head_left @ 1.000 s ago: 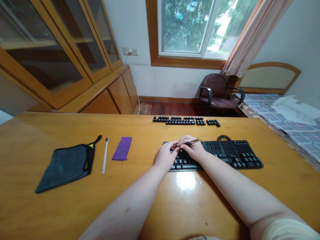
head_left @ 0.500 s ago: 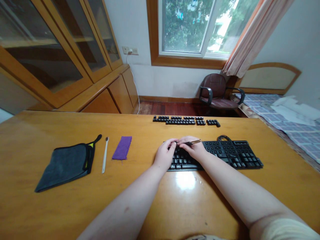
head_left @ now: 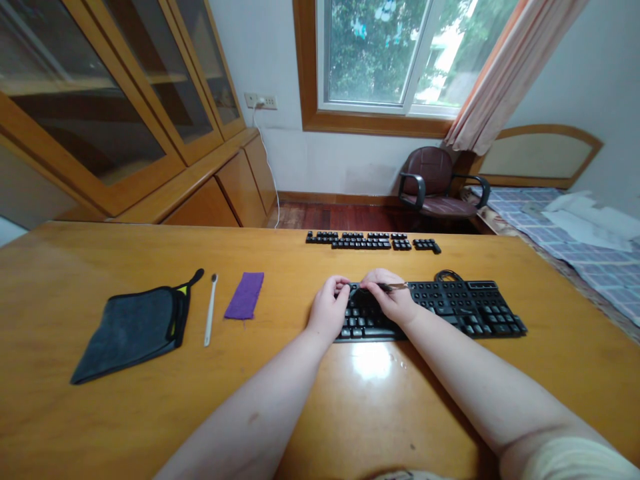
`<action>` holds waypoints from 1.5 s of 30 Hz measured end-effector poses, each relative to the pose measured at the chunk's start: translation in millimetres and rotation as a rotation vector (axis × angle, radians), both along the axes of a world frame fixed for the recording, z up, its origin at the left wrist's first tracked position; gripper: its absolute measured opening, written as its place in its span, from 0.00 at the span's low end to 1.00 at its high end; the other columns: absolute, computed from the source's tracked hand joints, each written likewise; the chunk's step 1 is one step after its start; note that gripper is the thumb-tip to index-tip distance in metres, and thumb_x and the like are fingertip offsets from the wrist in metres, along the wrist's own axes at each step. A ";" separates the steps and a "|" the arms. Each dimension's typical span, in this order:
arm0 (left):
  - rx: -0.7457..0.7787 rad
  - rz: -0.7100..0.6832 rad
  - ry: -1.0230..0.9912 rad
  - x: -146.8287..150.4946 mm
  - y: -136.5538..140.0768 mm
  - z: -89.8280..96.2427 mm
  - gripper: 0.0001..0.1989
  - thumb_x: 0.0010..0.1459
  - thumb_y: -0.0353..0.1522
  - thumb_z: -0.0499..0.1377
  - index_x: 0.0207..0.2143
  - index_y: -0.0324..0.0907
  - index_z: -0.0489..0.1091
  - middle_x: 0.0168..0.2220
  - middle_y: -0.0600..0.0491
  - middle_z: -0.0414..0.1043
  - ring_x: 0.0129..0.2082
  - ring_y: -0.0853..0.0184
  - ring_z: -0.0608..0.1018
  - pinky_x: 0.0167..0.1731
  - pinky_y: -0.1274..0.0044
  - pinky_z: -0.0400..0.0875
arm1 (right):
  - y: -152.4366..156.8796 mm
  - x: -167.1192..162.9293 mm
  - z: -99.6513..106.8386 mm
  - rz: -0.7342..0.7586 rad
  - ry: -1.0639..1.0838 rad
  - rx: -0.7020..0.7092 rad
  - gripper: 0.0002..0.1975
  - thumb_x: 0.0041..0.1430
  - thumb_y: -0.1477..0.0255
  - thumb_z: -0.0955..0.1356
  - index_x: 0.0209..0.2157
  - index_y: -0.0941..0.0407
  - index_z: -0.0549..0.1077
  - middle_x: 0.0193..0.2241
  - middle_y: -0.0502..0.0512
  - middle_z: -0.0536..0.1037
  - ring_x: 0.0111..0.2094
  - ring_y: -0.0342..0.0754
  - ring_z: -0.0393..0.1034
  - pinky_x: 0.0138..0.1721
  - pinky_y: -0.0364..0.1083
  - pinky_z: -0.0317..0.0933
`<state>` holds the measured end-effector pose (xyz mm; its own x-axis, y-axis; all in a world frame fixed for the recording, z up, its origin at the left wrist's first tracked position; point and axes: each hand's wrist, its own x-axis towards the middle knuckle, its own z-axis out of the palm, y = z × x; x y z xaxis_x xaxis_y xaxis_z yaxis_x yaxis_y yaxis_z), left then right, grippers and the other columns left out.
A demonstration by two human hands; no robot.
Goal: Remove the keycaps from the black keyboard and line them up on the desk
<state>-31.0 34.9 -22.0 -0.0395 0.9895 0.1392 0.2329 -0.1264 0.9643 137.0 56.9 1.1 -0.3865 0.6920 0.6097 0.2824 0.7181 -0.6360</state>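
A black keyboard lies on the wooden desk, its left end partly covered by my hands. My left hand rests over that left end. Its fingers are curled towards the thumb, and whatever they may hold is hidden. Beside it, my right hand is closed around a slim dark tool with a shiny brownish end that pokes out to the right. The tool's kind is too small to make out. A small gap separates the two hands above the keys.
Loose black keycaps stand in rows along the desk's far edge. Left of my hands lie a purple cloth, a white toothbrush and a folded grey cloth. A coiled black cable sits behind the keyboard.
My right hand has shifted slightly right, away from the left fingers, taking the slim tool along. My left hand stays nearly in place, and the keyboard has not moved.
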 end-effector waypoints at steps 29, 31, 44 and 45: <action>-0.018 -0.048 0.040 -1.4 -0.8 1.4 0.13 0.55 0.25 0.50 0.44 0.42 0.64 0.38 0.52 0.72 0.38 0.68 0.75 0.43 0.74 0.68 | 4.3 -3.2 -9.8 -0.196 -0.383 -0.134 0.12 0.53 0.66 0.67 0.39 0.54 0.73 0.24 0.50 0.75 0.24 0.43 0.69 0.28 0.41 0.61; -0.009 -0.039 0.081 -0.8 -0.6 0.5 0.16 0.54 0.23 0.50 0.45 0.42 0.64 0.40 0.51 0.72 0.40 0.67 0.75 0.44 0.73 0.68 | 3.8 -3.3 -9.3 -0.263 -0.311 -0.151 0.12 0.53 0.64 0.67 0.37 0.55 0.73 0.20 0.48 0.72 0.21 0.42 0.66 0.26 0.40 0.60; 0.061 -0.158 0.427 0.9 -0.9 8.5 0.11 0.52 0.25 0.53 0.36 0.43 0.71 0.36 0.51 0.74 0.39 0.63 0.73 0.42 0.72 0.67 | 53.1 -45.7 34.2 -0.431 -0.385 -0.169 0.14 0.52 0.61 0.68 0.37 0.54 0.73 0.23 0.49 0.74 0.25 0.43 0.67 0.29 0.41 0.58; 0.060 -0.159 0.427 1.0 -1.1 8.7 0.11 0.52 0.25 0.53 0.36 0.43 0.71 0.36 0.52 0.74 0.38 0.63 0.73 0.42 0.72 0.67 | 66.8 -52.9 34.1 -0.453 -0.427 -0.187 0.13 0.53 0.61 0.68 0.37 0.54 0.74 0.26 0.51 0.76 0.28 0.44 0.68 0.31 0.41 0.59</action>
